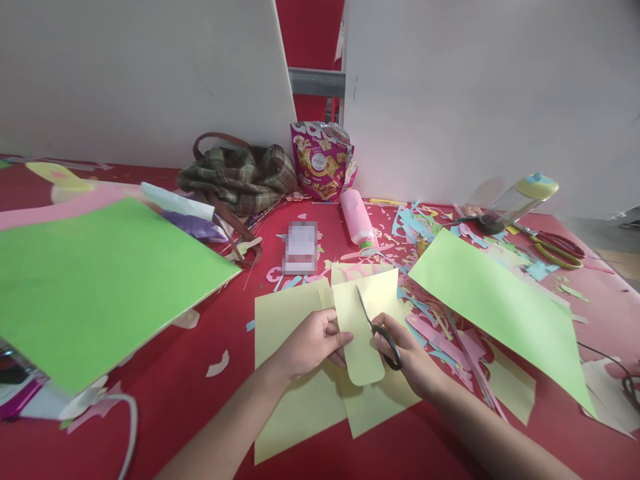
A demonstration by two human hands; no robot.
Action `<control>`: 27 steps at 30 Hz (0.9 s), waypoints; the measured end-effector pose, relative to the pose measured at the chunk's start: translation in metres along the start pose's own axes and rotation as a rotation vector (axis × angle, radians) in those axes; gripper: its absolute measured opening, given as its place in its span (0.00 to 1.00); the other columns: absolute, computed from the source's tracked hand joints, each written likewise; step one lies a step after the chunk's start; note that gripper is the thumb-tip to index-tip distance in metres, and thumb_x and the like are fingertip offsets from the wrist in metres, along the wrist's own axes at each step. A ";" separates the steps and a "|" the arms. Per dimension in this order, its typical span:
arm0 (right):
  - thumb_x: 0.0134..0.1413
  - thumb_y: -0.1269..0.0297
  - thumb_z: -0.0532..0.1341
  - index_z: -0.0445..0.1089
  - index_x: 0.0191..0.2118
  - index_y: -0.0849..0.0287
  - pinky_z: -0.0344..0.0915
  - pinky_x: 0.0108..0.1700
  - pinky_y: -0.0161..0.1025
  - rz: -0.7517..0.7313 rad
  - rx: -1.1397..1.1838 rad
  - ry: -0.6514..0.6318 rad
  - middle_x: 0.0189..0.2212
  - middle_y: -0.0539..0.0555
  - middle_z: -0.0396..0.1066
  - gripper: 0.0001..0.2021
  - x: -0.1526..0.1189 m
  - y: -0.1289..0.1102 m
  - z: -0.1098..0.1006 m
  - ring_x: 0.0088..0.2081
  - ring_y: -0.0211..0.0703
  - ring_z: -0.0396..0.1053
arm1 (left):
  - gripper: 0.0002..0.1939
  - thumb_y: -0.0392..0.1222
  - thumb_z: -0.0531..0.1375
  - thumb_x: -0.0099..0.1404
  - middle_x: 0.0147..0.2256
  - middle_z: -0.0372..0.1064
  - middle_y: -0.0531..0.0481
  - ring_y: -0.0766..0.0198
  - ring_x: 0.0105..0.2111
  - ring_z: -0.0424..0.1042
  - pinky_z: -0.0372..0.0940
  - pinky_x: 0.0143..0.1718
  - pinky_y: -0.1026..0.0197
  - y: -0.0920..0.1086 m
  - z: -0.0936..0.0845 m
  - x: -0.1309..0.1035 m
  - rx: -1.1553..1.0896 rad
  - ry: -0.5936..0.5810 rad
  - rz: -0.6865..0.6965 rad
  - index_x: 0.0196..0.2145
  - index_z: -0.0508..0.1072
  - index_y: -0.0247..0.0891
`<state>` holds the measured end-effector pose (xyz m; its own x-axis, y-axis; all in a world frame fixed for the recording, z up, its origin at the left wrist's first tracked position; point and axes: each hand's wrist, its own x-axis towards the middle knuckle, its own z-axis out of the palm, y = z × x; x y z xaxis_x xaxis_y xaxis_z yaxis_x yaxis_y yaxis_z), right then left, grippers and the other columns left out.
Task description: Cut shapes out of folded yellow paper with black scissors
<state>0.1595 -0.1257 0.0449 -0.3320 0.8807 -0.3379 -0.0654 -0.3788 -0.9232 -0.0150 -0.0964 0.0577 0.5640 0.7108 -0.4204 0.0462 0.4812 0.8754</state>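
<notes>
The step in hand looks like trimming: the scissors [376, 327] lie across the face of a small yellow piece [361, 357], which is lifted between the two hands, its near end already rounded at the corners. The left hand [313, 340] has the piece in a pinch by its left edge, thumb on the front and the other fingers bent behind it, with no gap left beyond the paper's thickness. The right hand [400, 343] has its fingers curled firmly round the black handles; the blades point away and leftward from them, seen as one thin line, so how far apart they stand, and whether they bite into the paper, I cannot tell. The next move, I judge, calls for the left fingers to hold that edge steady and clear of the blades while the right fingers work the handles. Below the left fingers lies a larger yellow sheet [280, 320] on the red table [200, 413]. Beyond the fingers are a blurred-out phone [301, 247] and a pink bottle [356, 217]. A green sheet [505, 320] lies to the right of the right fingers, near loose paper scraps [413, 227].
</notes>
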 end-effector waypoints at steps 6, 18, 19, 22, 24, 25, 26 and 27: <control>0.47 0.57 0.56 0.54 0.26 0.57 0.47 0.22 0.30 0.002 -0.006 0.023 0.18 0.43 0.51 0.11 0.000 0.002 0.001 0.20 0.31 0.47 | 0.12 0.42 0.58 0.53 0.23 0.71 0.48 0.62 0.22 0.71 0.66 0.25 0.61 -0.002 0.000 0.002 0.030 0.022 0.006 0.34 0.65 0.32; 0.45 0.59 0.59 0.51 0.25 0.56 0.47 0.20 0.28 0.000 0.069 0.063 0.17 0.41 0.50 0.13 0.002 0.006 0.002 0.18 0.29 0.50 | 0.14 0.43 0.57 0.55 0.25 0.71 0.47 0.59 0.26 0.72 0.67 0.29 0.57 -0.006 -0.002 0.003 0.066 0.009 0.010 0.37 0.65 0.32; 0.45 0.59 0.59 0.51 0.26 0.56 0.48 0.20 0.29 0.002 0.070 0.063 0.17 0.41 0.51 0.13 0.001 0.006 0.002 0.18 0.30 0.50 | 0.14 0.43 0.57 0.55 0.25 0.71 0.47 0.59 0.26 0.72 0.67 0.28 0.57 -0.006 -0.002 0.003 0.064 0.012 0.011 0.37 0.65 0.32; 0.45 0.58 0.58 0.51 0.27 0.56 0.48 0.19 0.29 0.002 0.074 0.054 0.17 0.41 0.52 0.13 0.001 0.005 0.002 0.18 0.30 0.51 | 0.15 0.44 0.57 0.54 0.25 0.71 0.47 0.59 0.25 0.72 0.67 0.28 0.57 -0.006 -0.002 0.004 0.060 0.016 0.017 0.37 0.65 0.32; 0.45 0.56 0.58 0.51 0.28 0.56 0.48 0.19 0.29 -0.002 0.072 0.041 0.17 0.41 0.52 0.13 0.001 0.004 0.001 0.17 0.30 0.51 | 0.15 0.44 0.57 0.54 0.25 0.72 0.47 0.59 0.25 0.72 0.67 0.29 0.57 -0.006 -0.002 0.004 0.050 0.007 0.012 0.38 0.65 0.32; 0.45 0.56 0.58 0.51 0.28 0.56 0.49 0.19 0.30 -0.006 0.071 0.035 0.17 0.41 0.52 0.14 0.001 0.004 0.001 0.17 0.30 0.52 | 0.16 0.45 0.57 0.54 0.25 0.72 0.46 0.59 0.26 0.72 0.67 0.30 0.56 -0.005 -0.001 0.004 0.043 0.001 0.009 0.38 0.65 0.32; 0.45 0.55 0.58 0.52 0.29 0.56 0.49 0.20 0.30 -0.009 0.069 0.028 0.17 0.41 0.52 0.14 0.001 0.003 0.000 0.17 0.31 0.53 | 0.16 0.45 0.57 0.54 0.26 0.72 0.46 0.58 0.26 0.72 0.67 0.30 0.56 -0.004 -0.001 0.003 0.035 -0.006 0.006 0.39 0.64 0.32; 0.45 0.55 0.58 0.52 0.29 0.56 0.50 0.20 0.30 -0.013 0.068 0.022 0.17 0.42 0.53 0.14 0.001 0.003 -0.001 0.18 0.31 0.54 | 0.17 0.45 0.57 0.54 0.26 0.72 0.45 0.58 0.27 0.72 0.67 0.30 0.56 -0.003 -0.001 0.003 0.028 -0.013 0.005 0.39 0.64 0.32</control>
<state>0.1600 -0.1260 0.0421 -0.3101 0.8915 -0.3303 -0.1336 -0.3849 -0.9132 -0.0142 -0.0956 0.0536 0.5750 0.7062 -0.4132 0.0662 0.4632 0.8838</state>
